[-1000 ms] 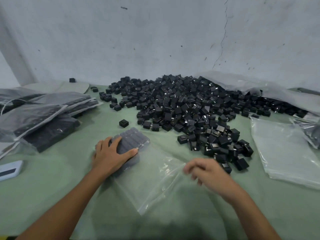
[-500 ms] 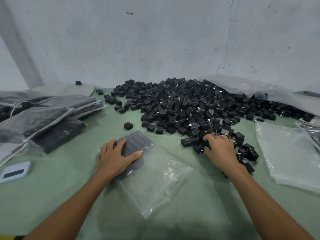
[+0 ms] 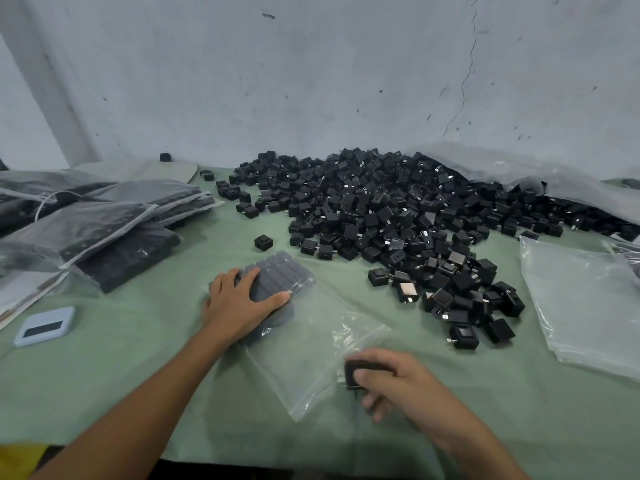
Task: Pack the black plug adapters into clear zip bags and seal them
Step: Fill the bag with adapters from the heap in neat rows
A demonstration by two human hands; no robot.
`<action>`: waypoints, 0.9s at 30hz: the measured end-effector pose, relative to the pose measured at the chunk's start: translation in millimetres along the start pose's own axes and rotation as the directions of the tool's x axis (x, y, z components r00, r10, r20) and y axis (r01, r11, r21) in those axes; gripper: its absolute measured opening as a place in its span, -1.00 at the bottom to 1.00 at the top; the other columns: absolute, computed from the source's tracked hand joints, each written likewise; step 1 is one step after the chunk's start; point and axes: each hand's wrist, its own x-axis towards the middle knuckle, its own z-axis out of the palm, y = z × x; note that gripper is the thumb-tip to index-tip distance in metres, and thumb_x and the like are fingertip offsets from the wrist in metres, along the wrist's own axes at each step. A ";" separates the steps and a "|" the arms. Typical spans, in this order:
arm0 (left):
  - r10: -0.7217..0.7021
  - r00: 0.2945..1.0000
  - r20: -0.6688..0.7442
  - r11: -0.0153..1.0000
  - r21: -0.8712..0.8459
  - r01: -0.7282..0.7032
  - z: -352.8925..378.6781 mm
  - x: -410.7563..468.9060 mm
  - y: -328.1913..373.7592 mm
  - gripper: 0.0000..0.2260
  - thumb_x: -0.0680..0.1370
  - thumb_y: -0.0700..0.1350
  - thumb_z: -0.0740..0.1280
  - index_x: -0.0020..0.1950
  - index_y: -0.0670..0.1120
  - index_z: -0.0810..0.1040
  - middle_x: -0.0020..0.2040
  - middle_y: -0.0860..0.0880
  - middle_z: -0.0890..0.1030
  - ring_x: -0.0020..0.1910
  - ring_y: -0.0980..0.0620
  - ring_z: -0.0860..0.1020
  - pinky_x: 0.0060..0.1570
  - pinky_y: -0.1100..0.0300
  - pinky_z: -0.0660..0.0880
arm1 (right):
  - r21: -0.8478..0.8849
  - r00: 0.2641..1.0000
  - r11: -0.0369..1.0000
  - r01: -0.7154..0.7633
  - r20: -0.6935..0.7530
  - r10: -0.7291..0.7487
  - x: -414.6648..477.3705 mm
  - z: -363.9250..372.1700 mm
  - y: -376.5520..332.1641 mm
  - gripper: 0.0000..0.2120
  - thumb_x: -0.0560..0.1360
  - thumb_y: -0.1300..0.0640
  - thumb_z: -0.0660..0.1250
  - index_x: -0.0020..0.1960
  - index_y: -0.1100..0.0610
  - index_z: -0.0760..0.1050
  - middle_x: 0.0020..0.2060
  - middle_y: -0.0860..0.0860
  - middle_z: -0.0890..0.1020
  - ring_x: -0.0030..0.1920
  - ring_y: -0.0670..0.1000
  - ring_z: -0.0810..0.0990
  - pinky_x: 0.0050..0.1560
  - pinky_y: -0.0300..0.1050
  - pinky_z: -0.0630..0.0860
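Observation:
A clear zip bag (image 3: pixel 311 355) lies on the green table, its far end filled with neat rows of black adapters (image 3: pixel 282 277). My left hand (image 3: pixel 240 303) rests flat on those packed rows through the plastic. My right hand (image 3: pixel 391 382) holds one or more black plug adapters (image 3: pixel 356 372) at the bag's near open edge. A large heap of loose black plug adapters (image 3: pixel 398 223) spreads across the back and right of the table. One single adapter (image 3: pixel 263 243) sits apart, just beyond the bag.
Filled zip bags (image 3: pixel 104 226) are stacked at the left. A pile of empty clear bags (image 3: pixel 585 299) lies at the right. A small light-blue device (image 3: pixel 45 326) sits near the left edge. A big crumpled plastic sack (image 3: pixel 519 174) lies behind the heap against the wall.
My right hand went from the bag's mouth to the heap, gripped adapters, and came back to the bag's open edge. My left hand stayed on the packed rows.

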 end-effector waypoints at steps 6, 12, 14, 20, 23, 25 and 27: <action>0.003 1.000 0.014 1.000 0.028 -0.004 -0.1 0.4 -1.3 -0.01 0.21 0.68 0.03 0.55 0.22 0.17 0.55 0.02 0.15 0.55 -0.06 0.03 0.50 -0.13 0.11 | 0.422 0.997 0.906 -0.019 -0.062 0.050 46.5 48.8 -8.0 -0.79 0.55 0.41 0.30 0.15 0.29 0.58 -0.10 0.15 0.71 -0.15 0.07 0.71 -0.17 -0.13 0.64; 0.005 1.000 0.010 1.000 0.016 -0.005 0.3 -0.2 -0.8 -0.01 0.21 0.69 0.03 0.55 0.22 0.17 0.54 0.01 0.15 0.54 -0.05 0.03 0.50 -0.11 0.12 | 0.684 0.979 0.729 0.031 -0.168 0.115 93.1 79.5 -27.7 -0.74 0.56 0.47 0.24 0.13 0.24 0.59 -0.18 0.15 0.72 -0.19 0.06 0.72 -0.25 -0.12 0.66; 0.005 1.000 0.011 1.000 0.029 -0.005 0.2 0.1 -0.9 -0.01 0.21 0.69 0.01 0.55 0.23 0.17 0.54 0.01 0.15 0.54 -0.06 0.03 0.50 -0.11 0.13 | 0.393 0.962 0.917 0.066 -0.268 0.045 106.2 80.3 -24.8 -0.72 0.55 0.40 0.28 0.09 0.06 0.59 -0.09 0.07 0.69 -0.12 0.02 0.70 -0.07 -0.08 0.67; 0.003 1.000 0.011 1.000 0.019 -0.003 1.2 0.4 -1.7 -0.01 0.21 0.69 0.02 0.55 0.23 0.17 0.56 0.01 0.14 0.55 -0.06 0.02 0.50 -0.13 0.12 | -0.419 0.959 0.908 0.019 -0.251 -0.135 127.9 79.0 -20.5 -0.70 0.58 0.28 0.24 0.27 0.11 0.52 0.14 0.13 0.63 0.17 0.15 0.58 0.16 -0.08 0.49; 0.000 1.000 0.011 1.000 0.022 0.000 0.5 0.0 -0.8 -0.01 0.21 0.69 0.00 0.54 0.23 0.17 0.55 0.01 0.13 0.55 -0.05 0.02 0.50 -0.13 0.13 | -0.414 0.952 0.905 0.099 -0.225 -0.207 133.3 80.1 -18.4 -0.70 0.60 0.36 0.19 0.27 0.23 0.54 0.18 0.19 0.61 0.25 0.17 0.55 0.26 -0.12 0.44; 0.002 1.000 0.022 1.000 0.030 -0.003 0.2 -0.6 -0.4 -0.01 0.21 0.69 -0.01 0.55 0.23 0.15 0.56 0.01 0.12 0.55 -0.05 0.00 0.50 -0.14 0.12 | -0.396 0.948 0.910 0.121 -0.227 -0.225 134.4 79.7 -17.1 -0.67 0.60 0.38 0.18 0.32 0.26 0.51 0.24 0.18 0.59 0.31 0.17 0.51 0.35 -0.08 0.39; -0.004 0.999 0.037 0.999 0.041 0.003 -0.3 -0.9 -0.1 -0.01 0.21 0.69 -0.01 0.55 0.25 0.14 0.57 0.02 0.10 0.56 -0.04 -0.01 0.50 -0.14 0.11 | -0.480 0.950 0.873 0.088 -0.222 -0.218 131.7 79.3 -16.0 -0.62 0.60 0.32 0.21 0.40 0.17 0.46 0.28 0.12 0.56 0.31 0.13 0.50 0.30 -0.13 0.37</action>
